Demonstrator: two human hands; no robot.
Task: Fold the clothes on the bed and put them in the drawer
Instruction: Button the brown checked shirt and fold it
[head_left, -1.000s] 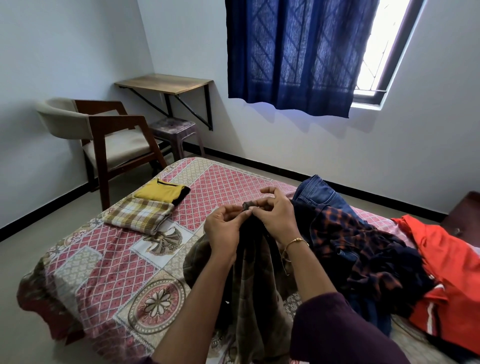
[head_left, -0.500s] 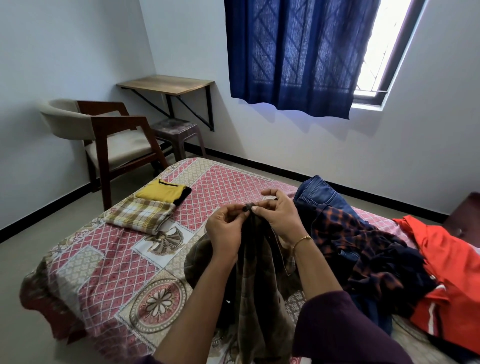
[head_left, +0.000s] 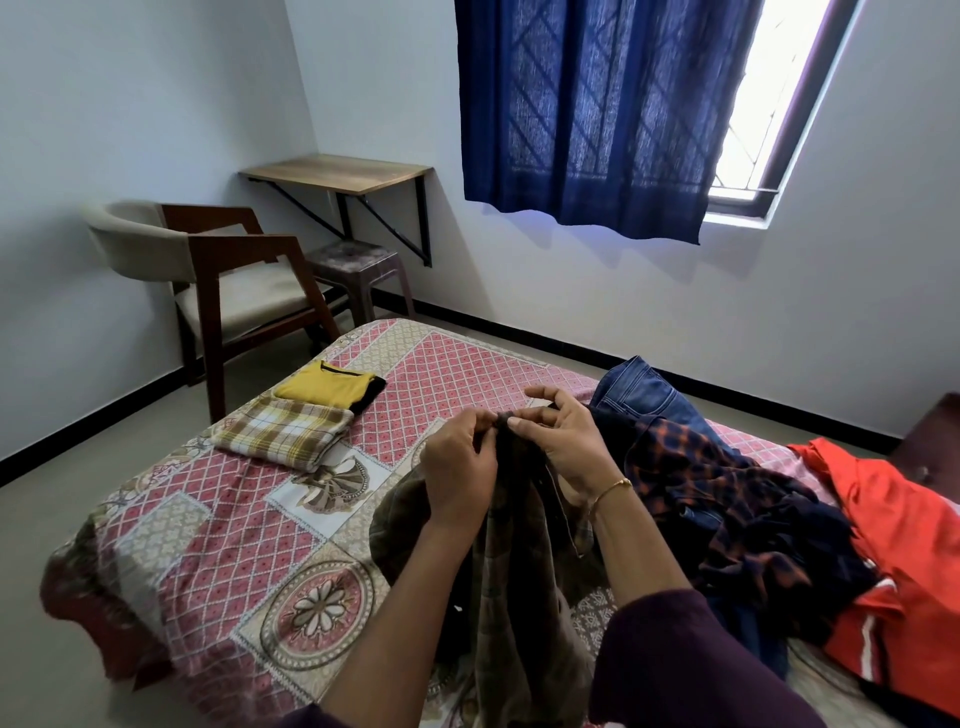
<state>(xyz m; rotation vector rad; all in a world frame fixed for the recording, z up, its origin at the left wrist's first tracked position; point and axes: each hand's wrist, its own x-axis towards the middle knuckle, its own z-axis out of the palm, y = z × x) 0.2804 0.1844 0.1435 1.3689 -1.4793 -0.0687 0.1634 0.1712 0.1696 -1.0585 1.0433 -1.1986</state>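
A dark brown checked shirt (head_left: 519, 587) hangs from both my hands over the bed (head_left: 218, 551). My left hand (head_left: 460, 467) and my right hand (head_left: 563, 441) pinch its top edge close together, fingertips nearly touching. Two folded garments lie at the bed's far left: a yellow one (head_left: 327, 384) and a yellow-brown plaid one (head_left: 283, 434). To my right sits an unfolded pile: blue jeans (head_left: 636, 389), a navy and orange checked shirt (head_left: 727, 499) and a red-orange garment (head_left: 904, 551). No drawer is in view.
A wooden armchair (head_left: 228, 280) stands beyond the bed's left corner, with a small stool (head_left: 358, 265) under a wall-mounted shelf table (head_left: 337, 174). A blue curtain (head_left: 602, 109) covers the window. A dark wooden edge (head_left: 930, 436) shows at the far right.
My hands stay pinched together on the shirt's top edge, with only small finger movement. The view has shifted very slightly.
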